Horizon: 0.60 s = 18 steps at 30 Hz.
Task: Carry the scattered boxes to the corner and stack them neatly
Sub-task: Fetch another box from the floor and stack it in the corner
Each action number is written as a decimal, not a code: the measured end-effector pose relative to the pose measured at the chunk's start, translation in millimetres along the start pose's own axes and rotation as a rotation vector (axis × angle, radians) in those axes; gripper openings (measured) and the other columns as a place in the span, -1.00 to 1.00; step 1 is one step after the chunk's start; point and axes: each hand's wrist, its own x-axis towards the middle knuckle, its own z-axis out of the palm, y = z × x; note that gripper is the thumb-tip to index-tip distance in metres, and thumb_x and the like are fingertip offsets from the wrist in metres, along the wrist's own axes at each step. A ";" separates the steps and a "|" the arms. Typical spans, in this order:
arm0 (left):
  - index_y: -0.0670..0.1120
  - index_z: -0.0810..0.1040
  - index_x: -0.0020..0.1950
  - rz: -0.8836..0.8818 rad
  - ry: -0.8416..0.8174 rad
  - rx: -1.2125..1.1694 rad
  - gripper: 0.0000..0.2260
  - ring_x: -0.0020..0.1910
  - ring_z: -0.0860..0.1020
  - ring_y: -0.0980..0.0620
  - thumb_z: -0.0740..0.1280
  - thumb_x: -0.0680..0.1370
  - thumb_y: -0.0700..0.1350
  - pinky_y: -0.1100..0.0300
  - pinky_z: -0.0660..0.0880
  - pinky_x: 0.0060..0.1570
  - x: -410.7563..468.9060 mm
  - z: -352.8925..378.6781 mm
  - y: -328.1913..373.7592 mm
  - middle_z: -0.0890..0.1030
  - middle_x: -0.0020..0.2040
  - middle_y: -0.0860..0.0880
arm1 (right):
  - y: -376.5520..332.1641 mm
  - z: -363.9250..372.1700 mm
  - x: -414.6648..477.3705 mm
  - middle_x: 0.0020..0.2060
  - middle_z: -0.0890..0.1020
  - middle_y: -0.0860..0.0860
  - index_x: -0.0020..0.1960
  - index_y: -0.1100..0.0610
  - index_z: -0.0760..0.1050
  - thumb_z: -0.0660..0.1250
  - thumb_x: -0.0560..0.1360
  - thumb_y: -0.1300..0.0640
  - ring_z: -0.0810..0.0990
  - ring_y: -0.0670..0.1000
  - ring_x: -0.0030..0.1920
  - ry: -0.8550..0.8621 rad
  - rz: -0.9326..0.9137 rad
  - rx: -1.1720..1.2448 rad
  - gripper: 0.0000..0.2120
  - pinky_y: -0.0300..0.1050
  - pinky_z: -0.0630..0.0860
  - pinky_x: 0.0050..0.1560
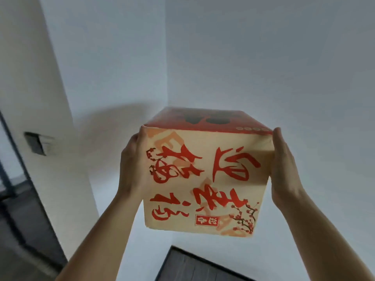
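The box is up in the air, clamped between both hands in front of the corner where two white walls meet. It is cream with big red brush lettering and plum blossom on the near face, and its top is red. The left hand lies flat on the box's left side, fingers straight. The right hand presses flat on the right side, fingertips reaching the top edge. A dark slab shows below the box, and a socket hole sits in the left wall
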 end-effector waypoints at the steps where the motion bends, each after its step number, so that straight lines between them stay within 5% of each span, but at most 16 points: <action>1: 0.00 0.60 0.23 0.026 0.039 0.009 -0.52 -0.12 0.75 0.06 0.04 0.71 0.28 0.22 0.62 -0.24 -6.0 -8.3 18.9 0.76 -0.08 0.05 | -13.4 1.6 -1.4 0.14 0.72 0.02 0.38 -0.04 0.51 0.08 0.38 -0.63 0.75 0.11 0.06 -0.014 -0.034 0.027 -0.14 0.13 0.66 0.03; 8: -0.08 0.60 0.22 0.111 0.279 0.018 -0.53 -0.07 0.76 -0.05 0.06 0.74 0.23 -0.01 0.69 -0.10 -66.9 -88.2 85.5 0.76 -0.01 -0.03 | -49.8 45.4 -43.1 0.06 0.74 -0.19 0.31 -0.15 0.52 0.24 0.65 -0.27 0.76 -0.06 0.01 -0.187 -0.145 0.197 -0.67 -0.08 0.66 -0.09; 10: -0.10 0.59 0.17 0.105 0.349 0.094 -0.52 -0.14 0.76 -0.01 0.05 0.74 0.22 0.09 0.69 -0.17 -83.0 -119.6 86.5 0.75 -0.06 -0.03 | -49.6 69.2 -63.4 0.01 0.75 -0.21 0.27 -0.11 0.53 0.23 0.67 -0.16 0.76 -0.09 -0.02 -0.261 -0.129 0.253 -0.74 -0.19 0.67 -0.21; 13: -0.11 0.58 0.08 0.119 0.460 0.227 -0.55 -0.22 0.75 0.03 0.06 0.74 0.20 0.24 0.67 -0.28 -113.3 -176.3 85.1 0.74 -0.15 0.01 | -51.9 115.2 -102.8 -0.03 0.75 -0.23 0.25 -0.10 0.54 0.22 0.65 -0.17 0.76 -0.10 -0.08 -0.371 -0.111 0.315 -0.73 -0.28 0.64 -0.28; 18: -0.03 0.59 0.02 0.099 0.678 0.257 -0.58 -0.20 0.76 -0.01 0.12 0.68 0.25 0.15 0.71 -0.22 -166.3 -292.9 106.6 0.75 -0.17 0.01 | -86.4 208.8 -180.7 -0.03 0.77 -0.17 0.25 -0.09 0.55 0.21 0.59 -0.25 0.78 -0.02 -0.11 -0.599 -0.097 0.371 -0.63 -0.07 0.72 -0.21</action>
